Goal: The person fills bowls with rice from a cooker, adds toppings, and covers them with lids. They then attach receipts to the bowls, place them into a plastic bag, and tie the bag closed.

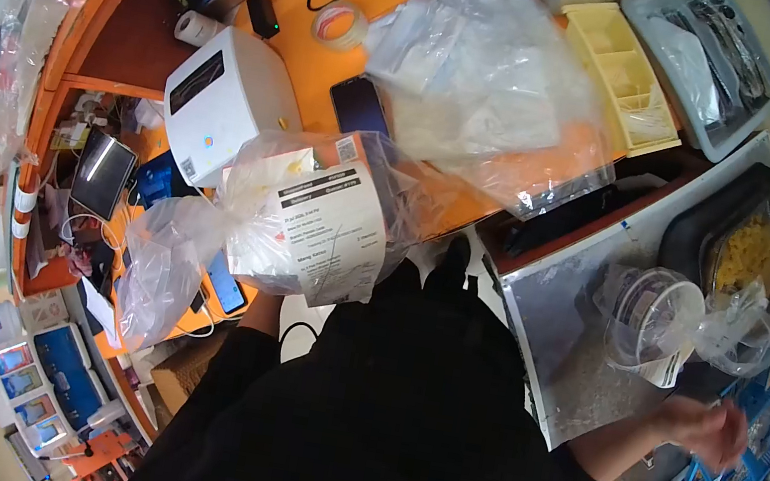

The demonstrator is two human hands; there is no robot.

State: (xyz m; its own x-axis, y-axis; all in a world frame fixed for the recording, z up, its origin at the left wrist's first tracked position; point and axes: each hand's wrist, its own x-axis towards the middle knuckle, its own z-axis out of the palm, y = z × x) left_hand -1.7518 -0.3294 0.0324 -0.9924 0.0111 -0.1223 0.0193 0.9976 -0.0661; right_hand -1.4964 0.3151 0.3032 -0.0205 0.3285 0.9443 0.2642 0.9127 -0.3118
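Observation:
A tied clear plastic bag [247,254] with a printed receipt [332,222] is held up in front of me. My left hand is hidden behind this bag and supports it from below; only the wrist [263,312] shows. Over at the right, my right hand [712,433] is in the air with loosely curled fingers and nothing visible in it. Just above that hand, a second knotted bag with round clear tubs [650,313] rests on the grey metal surface, apart from the fingers.
On the orange counter [305,77] are a white label printer [230,105], a tape roll [340,25], a phone [361,106] and stacked plastic bags [477,74]. Beyond them sit a yellow divided tray [622,77] and a grey cutlery bin [705,65]. A black container of yellow food [746,252] and a blue rack [736,472] stand right.

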